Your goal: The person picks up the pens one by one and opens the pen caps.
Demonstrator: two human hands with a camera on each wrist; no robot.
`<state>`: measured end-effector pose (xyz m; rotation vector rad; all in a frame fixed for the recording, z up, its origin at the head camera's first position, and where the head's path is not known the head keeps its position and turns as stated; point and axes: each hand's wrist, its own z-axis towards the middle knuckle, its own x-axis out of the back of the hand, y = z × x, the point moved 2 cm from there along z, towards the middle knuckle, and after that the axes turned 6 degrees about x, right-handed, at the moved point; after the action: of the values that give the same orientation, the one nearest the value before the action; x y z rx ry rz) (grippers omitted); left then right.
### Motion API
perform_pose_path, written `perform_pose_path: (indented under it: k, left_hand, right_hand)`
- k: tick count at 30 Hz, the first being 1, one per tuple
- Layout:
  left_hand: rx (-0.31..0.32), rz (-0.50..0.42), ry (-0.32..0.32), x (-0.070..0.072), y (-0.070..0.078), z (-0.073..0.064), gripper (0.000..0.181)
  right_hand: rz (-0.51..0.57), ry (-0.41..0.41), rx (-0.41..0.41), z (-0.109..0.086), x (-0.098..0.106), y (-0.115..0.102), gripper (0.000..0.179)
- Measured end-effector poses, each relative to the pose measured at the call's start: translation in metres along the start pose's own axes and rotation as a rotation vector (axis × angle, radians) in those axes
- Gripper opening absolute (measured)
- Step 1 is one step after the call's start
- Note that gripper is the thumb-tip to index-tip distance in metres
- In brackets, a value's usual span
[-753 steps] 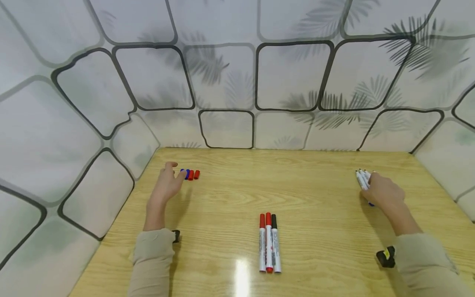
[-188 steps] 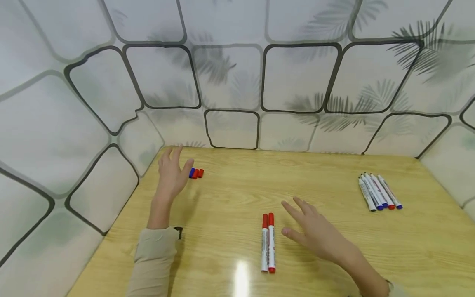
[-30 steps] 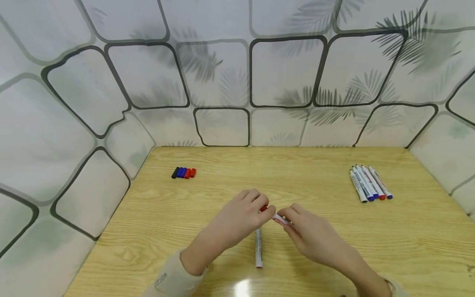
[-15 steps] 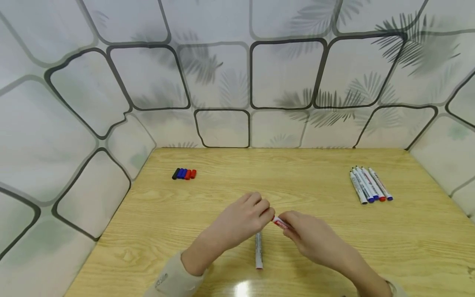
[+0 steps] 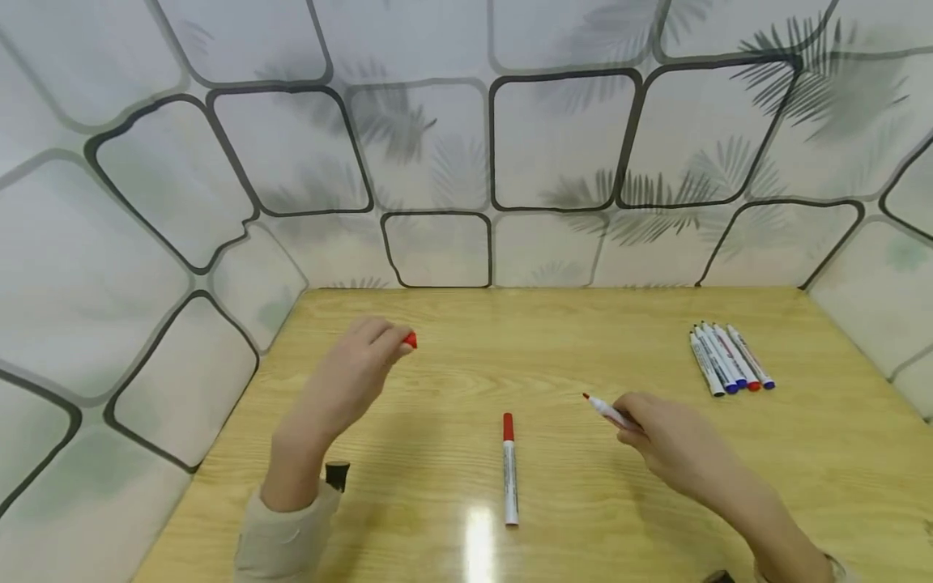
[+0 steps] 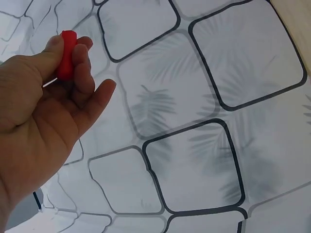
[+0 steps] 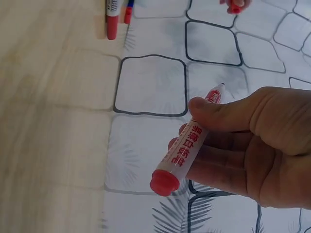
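Note:
My left hand (image 5: 338,393) pinches a small red marker cap (image 5: 410,340) between thumb and fingers, raised above the left side of the table. In the left wrist view the same red cap (image 6: 67,55) stands nearly upright at the fingertips. My right hand (image 5: 681,449) grips an uncapped whiteboard marker (image 5: 611,411), its red tip bared and pointing left. The right wrist view shows this white marker (image 7: 184,145) with red lettering and a red end plug. Between the hands lies one capped red marker (image 5: 509,474), its cap towards the far side.
Several uncapped white markers (image 5: 729,356) lie side by side on the right of the wooden table (image 5: 568,340). A patterned wall (image 5: 437,146) closes the back and sides. The left hand covers the spot where the row of loose caps lay.
The red cap has come off the marker. My left hand has carried it up and left, while my right hand has drawn the marker body to the right, tip exposed.

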<state>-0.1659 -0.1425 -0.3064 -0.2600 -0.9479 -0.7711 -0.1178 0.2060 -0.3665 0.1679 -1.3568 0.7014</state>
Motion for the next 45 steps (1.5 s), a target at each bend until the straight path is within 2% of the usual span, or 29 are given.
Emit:
perform_pose_path:
  k: [2, 5, 8, 15, 23, 29, 32, 45]
  left_hand:
    - [-0.015, 0.004, 0.062, 0.007, -0.004, 0.001, 0.013]
    - [-0.035, 0.050, 0.083, 0.006, 0.001, 0.005, 0.012]
    - [-0.047, 0.082, 0.068, 0.002, 0.004, 0.006, 0.012]
    - [-0.002, 0.072, 0.029, 0.002, 0.002, 0.004, 0.016]
    - [0.000, 0.057, 0.053, 0.001, 0.000, 0.003, 0.017]
    - [0.005, 0.050, 0.059, 0.001, 0.000, 0.003, 0.018]
    - [0.008, 0.056, 0.062, 0.001, 0.000, 0.003, 0.018]
    - [0.024, 0.067, 0.080, 0.004, -0.002, 0.002, 0.017]
  right_hand:
    - [0.017, 0.007, -0.036, 0.003, 0.007, 0.003, 0.020]
    - [0.017, 0.023, -0.053, 0.005, 0.012, 0.001, 0.022]
    - [0.021, 0.030, -0.053, 0.006, 0.010, 0.000, 0.023]
    - [0.105, 0.030, -0.094, 0.009, 0.010, 0.004, 0.025]
    - [0.149, 0.024, -0.143, 0.008, 0.013, 0.016, 0.027]
    - [0.276, -0.050, -0.246, 0.008, 0.012, 0.032, 0.030]
    - [0.286, -0.057, -0.281, 0.008, 0.012, 0.041, 0.031]
    - [0.167, -0.110, -0.340, 0.016, 0.007, 0.103, 0.035]
